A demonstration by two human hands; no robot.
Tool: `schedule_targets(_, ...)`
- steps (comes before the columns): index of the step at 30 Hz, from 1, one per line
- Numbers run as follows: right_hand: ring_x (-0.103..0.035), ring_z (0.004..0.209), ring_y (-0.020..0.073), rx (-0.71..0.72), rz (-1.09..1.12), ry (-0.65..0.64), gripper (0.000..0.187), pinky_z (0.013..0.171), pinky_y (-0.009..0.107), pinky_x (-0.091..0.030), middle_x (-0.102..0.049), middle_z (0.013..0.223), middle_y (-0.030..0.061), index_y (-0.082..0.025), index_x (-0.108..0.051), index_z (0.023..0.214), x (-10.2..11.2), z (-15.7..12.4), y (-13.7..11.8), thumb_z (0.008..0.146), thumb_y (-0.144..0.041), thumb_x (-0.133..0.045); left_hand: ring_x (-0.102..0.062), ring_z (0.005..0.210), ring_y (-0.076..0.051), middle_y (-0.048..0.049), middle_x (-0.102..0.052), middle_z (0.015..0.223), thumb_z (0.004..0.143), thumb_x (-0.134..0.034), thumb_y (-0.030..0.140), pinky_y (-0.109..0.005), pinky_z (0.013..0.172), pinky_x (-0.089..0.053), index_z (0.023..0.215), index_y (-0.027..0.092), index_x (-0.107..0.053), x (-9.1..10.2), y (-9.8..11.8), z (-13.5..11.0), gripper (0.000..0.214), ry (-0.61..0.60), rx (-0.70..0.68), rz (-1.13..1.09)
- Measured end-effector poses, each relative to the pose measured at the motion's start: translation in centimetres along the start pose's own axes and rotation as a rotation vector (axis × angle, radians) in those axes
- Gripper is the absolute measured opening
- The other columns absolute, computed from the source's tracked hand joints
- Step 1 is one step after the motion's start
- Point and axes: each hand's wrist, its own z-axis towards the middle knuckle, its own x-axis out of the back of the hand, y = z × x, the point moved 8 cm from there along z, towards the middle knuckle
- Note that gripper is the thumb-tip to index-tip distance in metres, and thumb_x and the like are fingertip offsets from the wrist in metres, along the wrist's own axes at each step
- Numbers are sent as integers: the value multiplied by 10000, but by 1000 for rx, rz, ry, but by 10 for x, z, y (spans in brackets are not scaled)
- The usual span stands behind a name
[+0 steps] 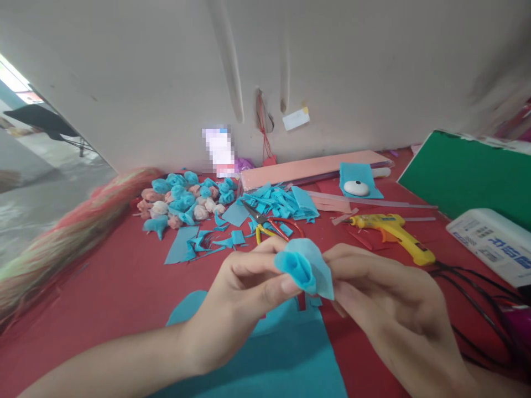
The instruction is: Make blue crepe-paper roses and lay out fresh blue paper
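Observation:
Between my two hands, above the table, is a partly rolled blue paper flower, with a coiled centre and one petal flaring to the right. My left hand pinches its rolled side, the thumb pressed on the front. On the other side my right hand grips the petal's edge between thumb and fingers. A large blue sheet lies below my hands. Just beyond them rest pliers with red and yellow handles, beside a heap of cut blue pieces.
Finished blue, pink and white flowers are piled at the back left. A yellow glue gun lies at right, its black cable trailing. Behind it are a white box and green board. A rope-like bundle edges the left.

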Motion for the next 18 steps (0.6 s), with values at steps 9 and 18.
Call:
schedule_targets(9, -524, 579, 97, -56, 30, 67, 150, 558, 213, -490, -609, 712, -31, -245, -628, 753, 5, -4, 8, 712, -102, -611, -508, 728, -88, 13, -519, 780, 789, -613, 213, -197, 681, -440, 723, 289, -718, -5, 3, 1, 146, -72, -19, -25)
schedule_targets(18, -535, 555, 79, -48, -100, 56, 184, 482, 165, -450, -598, 660, -28, -251, -667, 762, 8, -1, 1, 806, -166, -510, -501, 753, -133, -14, -553, 769, 805, -585, 232, -257, 714, -425, 829, 287, -719, -4, 24, 6, 147, -97, -197, 414)
